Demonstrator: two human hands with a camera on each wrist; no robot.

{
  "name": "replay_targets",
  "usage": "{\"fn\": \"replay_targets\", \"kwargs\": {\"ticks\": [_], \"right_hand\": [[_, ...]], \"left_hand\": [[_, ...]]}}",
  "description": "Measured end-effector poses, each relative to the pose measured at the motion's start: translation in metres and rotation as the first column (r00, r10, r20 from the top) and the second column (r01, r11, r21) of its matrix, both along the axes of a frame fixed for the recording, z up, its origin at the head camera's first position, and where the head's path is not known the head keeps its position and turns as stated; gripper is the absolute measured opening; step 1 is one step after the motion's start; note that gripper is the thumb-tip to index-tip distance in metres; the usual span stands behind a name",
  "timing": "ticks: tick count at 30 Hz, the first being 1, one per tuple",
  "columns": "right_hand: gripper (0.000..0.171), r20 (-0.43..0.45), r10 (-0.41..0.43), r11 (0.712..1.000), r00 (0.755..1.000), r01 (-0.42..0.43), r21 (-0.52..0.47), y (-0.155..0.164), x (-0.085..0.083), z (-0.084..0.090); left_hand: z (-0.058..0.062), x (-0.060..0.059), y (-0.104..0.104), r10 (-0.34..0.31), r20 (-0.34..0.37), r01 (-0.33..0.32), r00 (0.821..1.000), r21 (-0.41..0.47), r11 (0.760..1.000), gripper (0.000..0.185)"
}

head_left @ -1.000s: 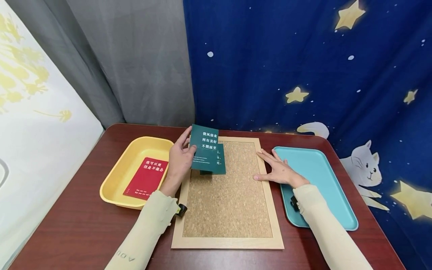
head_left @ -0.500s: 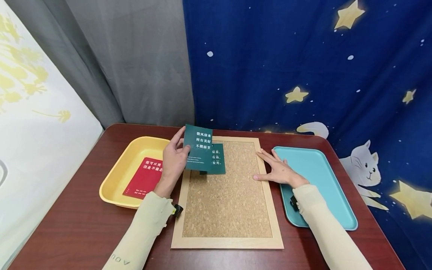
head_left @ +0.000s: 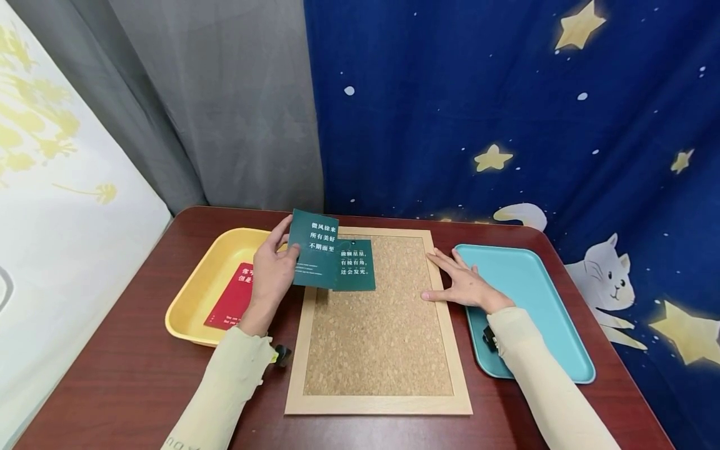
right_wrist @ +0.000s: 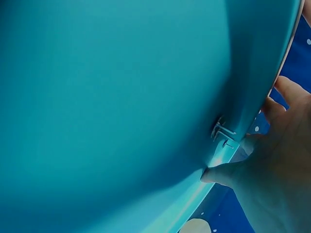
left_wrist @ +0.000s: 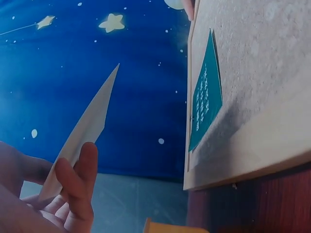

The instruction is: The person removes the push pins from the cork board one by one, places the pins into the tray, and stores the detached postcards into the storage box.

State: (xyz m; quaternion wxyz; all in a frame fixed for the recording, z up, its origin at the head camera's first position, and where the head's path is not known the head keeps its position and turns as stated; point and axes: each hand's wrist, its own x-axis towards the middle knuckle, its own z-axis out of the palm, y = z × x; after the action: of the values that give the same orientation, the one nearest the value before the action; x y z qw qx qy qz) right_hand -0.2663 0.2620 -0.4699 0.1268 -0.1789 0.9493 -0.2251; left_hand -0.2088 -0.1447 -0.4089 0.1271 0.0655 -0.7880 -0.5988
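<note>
Left hand pinches a green card at centre frame, lifting it from the corkboard; right hand lies spread flat, steadying the frame; next likely the yellow tray.

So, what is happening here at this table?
A person sits at a table with a cork board in front of them. The left hand holds a dark green card up near the board's top left corner. A second green card lies on the cork there. The right hand rests flat on the board's right frame, beside a blue tray. A yellow tray holds a red card.
</note>
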Motion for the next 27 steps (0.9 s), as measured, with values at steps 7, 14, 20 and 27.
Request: {"fn": "replay_targets", "kwargs": {"ticks": [7,14,20,27], "right_hand": [[0.104,-0.007,-0.002,1.0,1.0,0.002,-0.001,0.001,-0.001,0.001],[0.105,0.005,-0.002,1.0,1.0,0.002,-0.007,0.0,0.0,0.001],[0.105,-0.003,0.0,1.0,1.0,0.0,-0.012,0.001,-0.001,0.003],[0.105,-0.003,-0.002,1.0,1.0,0.002,-0.01,0.001,0.001,0.001]], "left_hand": [[0.0,0.002,-0.007,0.038,-0.034,-0.038,0.999,-0.01,0.999,0.056],[0.001,0.007,-0.016,0.084,-0.009,-0.084,0.996,-0.012,0.996,0.054],[0.004,0.008,-0.027,0.106,-0.03,-0.107,0.994,-0.031,0.994,0.052],[0.005,0.015,-0.043,0.151,-0.033,-0.153,0.988,-0.05,0.987,0.051]]}}
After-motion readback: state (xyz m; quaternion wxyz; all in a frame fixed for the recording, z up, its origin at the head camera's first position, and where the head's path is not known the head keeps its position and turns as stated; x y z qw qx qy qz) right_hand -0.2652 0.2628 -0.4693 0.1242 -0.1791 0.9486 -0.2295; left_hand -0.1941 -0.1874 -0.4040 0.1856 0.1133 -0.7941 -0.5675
